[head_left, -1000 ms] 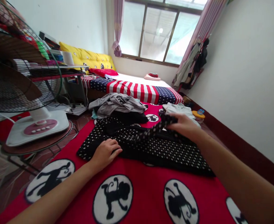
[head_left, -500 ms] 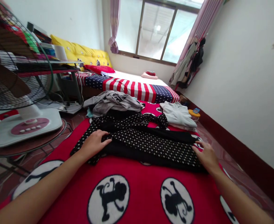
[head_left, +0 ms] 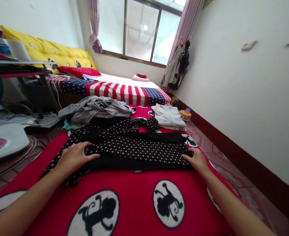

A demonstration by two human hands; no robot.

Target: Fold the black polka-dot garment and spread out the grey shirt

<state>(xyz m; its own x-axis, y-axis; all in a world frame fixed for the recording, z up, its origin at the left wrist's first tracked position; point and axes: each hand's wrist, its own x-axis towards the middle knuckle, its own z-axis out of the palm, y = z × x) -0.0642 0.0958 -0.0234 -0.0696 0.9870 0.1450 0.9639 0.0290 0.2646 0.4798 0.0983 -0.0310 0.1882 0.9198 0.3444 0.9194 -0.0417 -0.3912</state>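
A black garment with white dots (head_left: pixel 139 147), with plain black parts, lies spread sideways in front of me. My left hand (head_left: pixel 77 155) rests on its left part, fingers bent down onto the cloth and the thumb stretched apart from them. At the garment's right end, my right hand (head_left: pixel 196 159) pinches the edge between thumb and fingers. Beneath it all is a red blanket (head_left: pixel 137 193) with monkey figures in white ovals.
Behind the garment lie a rumpled grey pile of clothes (head_left: pixel 97 108) and folded white clothing (head_left: pixel 170 116). A bed (head_left: pixel 120 91) stands under the window. To the left are a fan base (head_left: pixel 7 141) on a stool and a desk (head_left: pixel 33 62). A yellow-lidded container (head_left: pixel 185 113) sits by the right wall.
The view has turned to the right, so everything sits further left. My left fingers have curled down more on the cloth. My right fingers have closed at the garment's edge.
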